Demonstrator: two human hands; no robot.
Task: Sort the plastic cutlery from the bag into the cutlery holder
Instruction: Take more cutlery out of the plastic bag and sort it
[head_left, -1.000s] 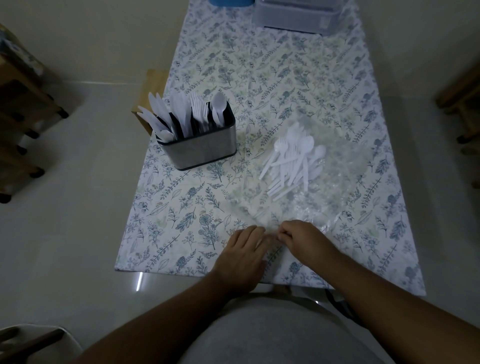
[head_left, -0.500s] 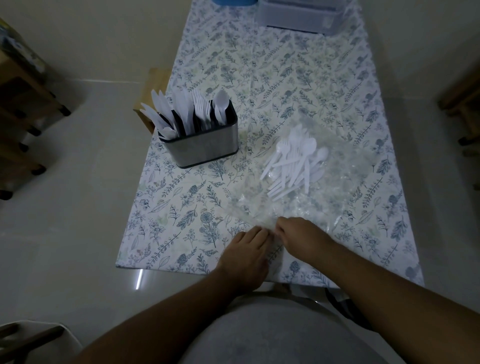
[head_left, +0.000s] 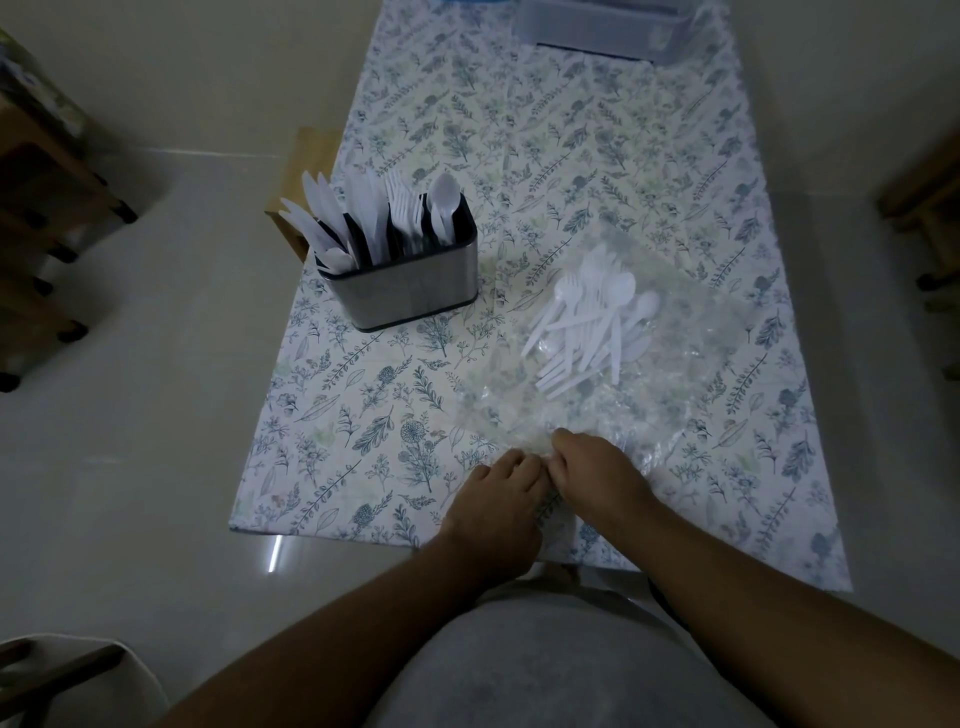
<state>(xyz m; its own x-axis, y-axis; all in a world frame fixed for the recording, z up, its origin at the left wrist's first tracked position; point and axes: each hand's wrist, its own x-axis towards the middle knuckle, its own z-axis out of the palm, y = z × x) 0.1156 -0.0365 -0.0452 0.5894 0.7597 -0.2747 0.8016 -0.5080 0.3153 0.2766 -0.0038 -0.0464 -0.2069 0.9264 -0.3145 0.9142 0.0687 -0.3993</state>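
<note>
Now, head view: I see 2 hands at the near edge of the table (head_left: 519, 130), both on the bag.
Bag position: the clear plastic bag (head_left: 691, 358) lies flat, spreading away and to the right from my hands; its near corner sits under my fingertips.
Loose cutlery: the white pile (head_left: 587, 327) rests inside the bag, well apart from both hands, farther up the table.
Holder position: the cutlery holder (head_left: 410, 291) stands upright to the left of the bag, well beyond the left hand.
Left hand (head_left: 498, 499): palm down, fingers straight and pressing the bag's near corner against the cloth.
Right hand (head_left: 597, 467): knuckles up, fingers curled, pinching the bag's edge just beside the left fingertips.
Holder contents: white knives, forks and spoons stand in separate compartments.
Bag look: crinkled, see-through, the leaf-print cloth showing through.
</note>
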